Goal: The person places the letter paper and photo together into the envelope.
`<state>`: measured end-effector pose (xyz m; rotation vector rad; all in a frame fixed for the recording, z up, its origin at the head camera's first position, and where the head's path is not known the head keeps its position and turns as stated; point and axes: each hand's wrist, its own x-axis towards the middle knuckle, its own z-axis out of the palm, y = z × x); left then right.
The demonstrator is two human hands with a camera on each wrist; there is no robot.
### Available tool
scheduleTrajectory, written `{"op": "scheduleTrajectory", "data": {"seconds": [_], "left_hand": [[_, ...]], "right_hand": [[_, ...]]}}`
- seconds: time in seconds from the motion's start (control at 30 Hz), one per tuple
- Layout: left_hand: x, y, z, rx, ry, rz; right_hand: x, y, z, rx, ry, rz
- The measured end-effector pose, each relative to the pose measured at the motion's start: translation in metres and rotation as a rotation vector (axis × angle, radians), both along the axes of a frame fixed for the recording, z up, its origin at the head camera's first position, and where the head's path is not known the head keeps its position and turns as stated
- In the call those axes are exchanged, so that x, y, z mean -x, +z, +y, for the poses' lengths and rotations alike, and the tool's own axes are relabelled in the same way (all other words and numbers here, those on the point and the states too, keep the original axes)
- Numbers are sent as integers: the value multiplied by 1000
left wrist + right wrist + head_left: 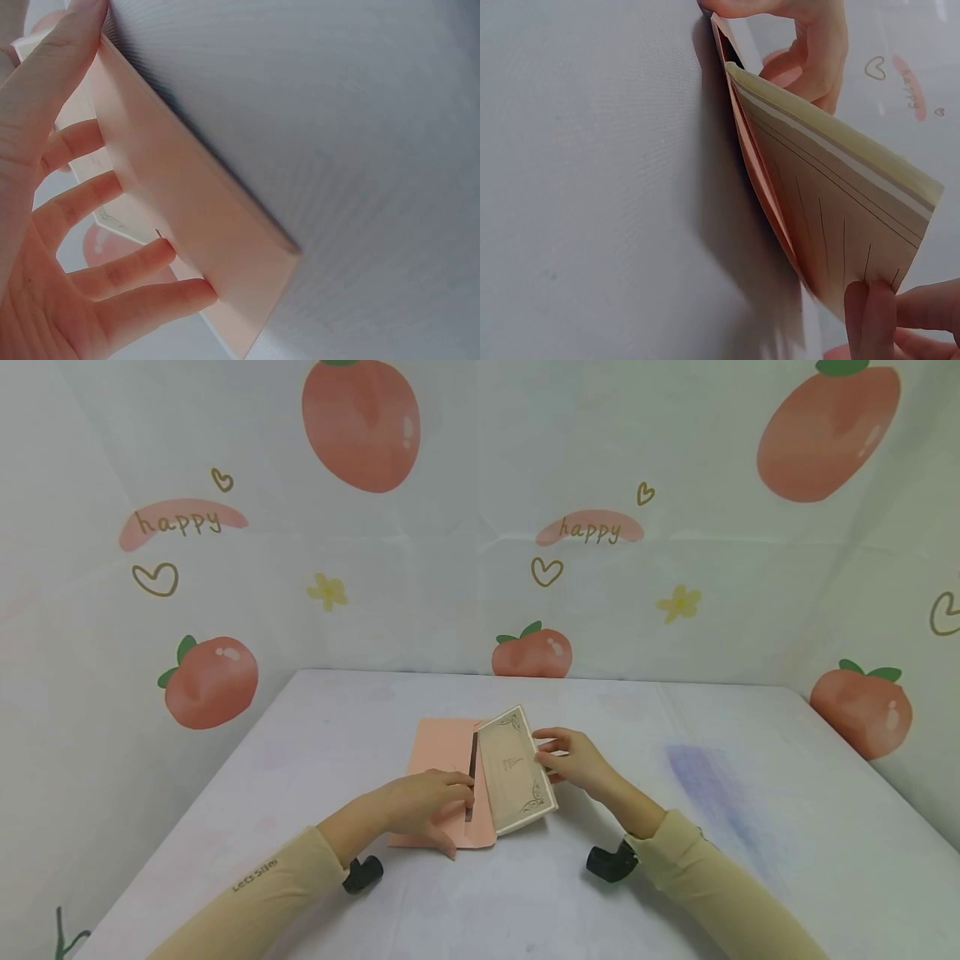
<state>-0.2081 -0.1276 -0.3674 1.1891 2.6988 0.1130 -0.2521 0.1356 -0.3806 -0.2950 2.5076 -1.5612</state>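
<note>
A pink envelope (442, 747) lies on the table with a dark slot-like strip near its right side. My left hand (423, 800) rests on it: the fingertips press its face and the thumb touches the near edge. In my right hand (579, 762) is a cream stack of letter paper (512, 768) with ornate corners, pinched at its right edge. The stack is tilted up, its left part at the envelope's open side. From the right wrist view, the underside of the letter paper (832, 202) carries printed lines. How deep the stack sits inside is hidden.
Black curved pieces (612, 863) show under both wrists. The white table (750, 760) bears a faint purple smudge on the right. Behind it hangs a white cloth (450, 585) printed with peaches and the word "happy".
</note>
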Motion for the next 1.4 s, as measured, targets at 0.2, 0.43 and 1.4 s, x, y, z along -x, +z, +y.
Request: {"op": "scheduleTrajectory", "data": {"seconds": [0.2, 0.43, 1.4], "left_hand": [[0, -1, 0, -6, 2, 4], [0, 0, -1, -13, 1, 0], [0, 0, 1, -11, 10, -16]], "right_hand": [[0, -1, -3, -6, -10, -5], [1, -3, -7, -2, -24, -16], [-6, -13, -20, 34, -27, -33]]}}
